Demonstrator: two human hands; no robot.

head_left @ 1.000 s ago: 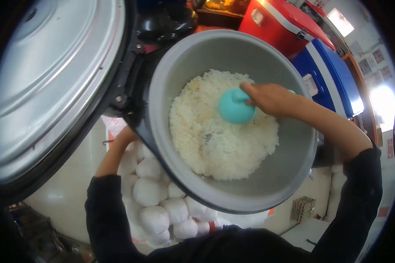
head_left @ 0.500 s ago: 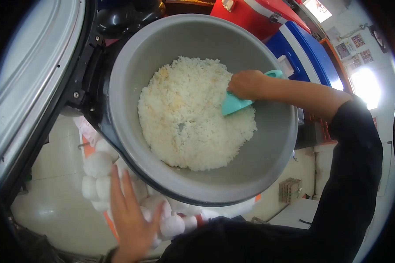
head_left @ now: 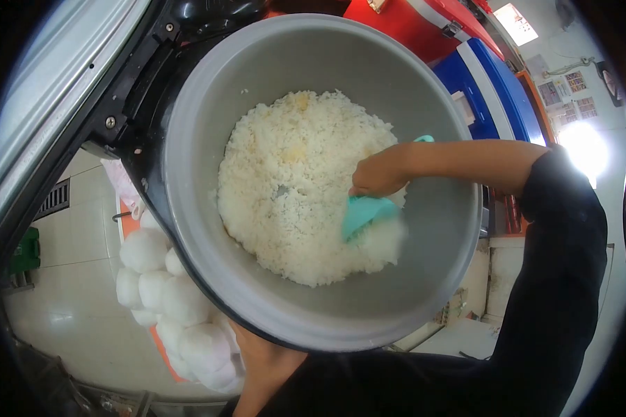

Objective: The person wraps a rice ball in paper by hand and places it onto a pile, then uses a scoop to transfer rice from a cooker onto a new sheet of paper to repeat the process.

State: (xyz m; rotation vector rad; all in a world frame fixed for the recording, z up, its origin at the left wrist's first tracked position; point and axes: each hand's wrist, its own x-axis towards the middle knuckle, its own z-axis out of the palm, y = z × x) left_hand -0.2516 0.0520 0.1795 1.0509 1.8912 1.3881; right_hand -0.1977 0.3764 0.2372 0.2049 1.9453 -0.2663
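Right hand point(head_left: 379, 174) grips teal scoop point(head_left: 360, 214) in rice point(head_left: 285, 167); left hand point(head_left: 255, 352) under pot point(head_left: 424, 278), grip cannot be told.

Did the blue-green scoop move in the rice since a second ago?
Yes. The teal scoop in the right hand went from the middle of the rice to its lower right edge, closer to the grey pot's near wall.

Dark long-sleeved top point(head_left: 410, 389), plain; right sleeve point(head_left: 567, 208) pushed up the forearm; right hand point(head_left: 377, 175) bare; left forearm point(head_left: 263, 368) bare where visible.
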